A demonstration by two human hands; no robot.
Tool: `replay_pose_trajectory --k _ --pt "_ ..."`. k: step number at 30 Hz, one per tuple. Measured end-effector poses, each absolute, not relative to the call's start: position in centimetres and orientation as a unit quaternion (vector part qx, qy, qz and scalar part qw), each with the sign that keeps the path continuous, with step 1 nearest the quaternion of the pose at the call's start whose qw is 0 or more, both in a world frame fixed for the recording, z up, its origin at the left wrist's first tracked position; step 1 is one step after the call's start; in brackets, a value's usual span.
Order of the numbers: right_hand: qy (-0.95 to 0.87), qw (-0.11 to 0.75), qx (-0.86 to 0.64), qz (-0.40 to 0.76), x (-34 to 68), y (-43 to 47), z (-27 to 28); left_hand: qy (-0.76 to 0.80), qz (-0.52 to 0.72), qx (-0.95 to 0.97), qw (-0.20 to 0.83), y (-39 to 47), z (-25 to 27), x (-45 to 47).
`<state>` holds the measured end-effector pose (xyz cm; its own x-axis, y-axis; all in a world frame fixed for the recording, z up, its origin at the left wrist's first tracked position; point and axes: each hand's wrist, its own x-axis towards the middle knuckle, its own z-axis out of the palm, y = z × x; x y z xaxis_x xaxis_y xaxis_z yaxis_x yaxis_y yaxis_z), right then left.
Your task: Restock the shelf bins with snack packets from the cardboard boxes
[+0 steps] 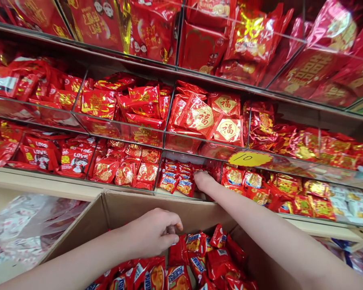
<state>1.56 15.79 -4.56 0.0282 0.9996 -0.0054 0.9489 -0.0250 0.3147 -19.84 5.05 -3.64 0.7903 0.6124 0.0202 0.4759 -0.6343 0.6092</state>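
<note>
My right hand (203, 181) reaches into a bottom-row shelf compartment, beside neat stacks of small red snack packets (185, 182). Its fingers are curled and mostly hidden; what they hold, if anything, cannot be made out. My left hand (159, 231) hovers over an open cardboard box (121, 203), fingers loosely bent and thumb apart, with nothing visible in it. Inside the box lies a heap of loose red packets (177, 278) with orange pictures and blue-white lettering. One red packet (179, 251) lies just under my left thumb, and whether they touch is unclear.
Clear-fronted shelf bins (124, 129) full of red and gold packets rise above the box. A yellow price tag (249, 158) marked 10 hangs on the bin front right of my hand. At the left, a clear plastic bag (33, 225) holds white wrapped pieces.
</note>
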Motion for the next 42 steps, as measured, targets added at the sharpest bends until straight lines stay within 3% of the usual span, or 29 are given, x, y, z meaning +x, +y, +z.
replay_pose_trajectory --k 6,11,42 --pt "0.75 0.076 0.645 0.124 0.2 14.5 -3.6 0.293 0.11 0.903 0.293 5.1 -3.9 -19.9" --pt "0.809 0.09 0.572 0.1 -0.8 15.6 -4.5 0.296 0.107 0.903 0.292 5.3 -3.9 -20.0" --pt "0.89 0.06 0.431 0.137 -4.5 17.1 -4.3 0.289 0.067 0.913 0.28 5.9 -4.3 -20.4"
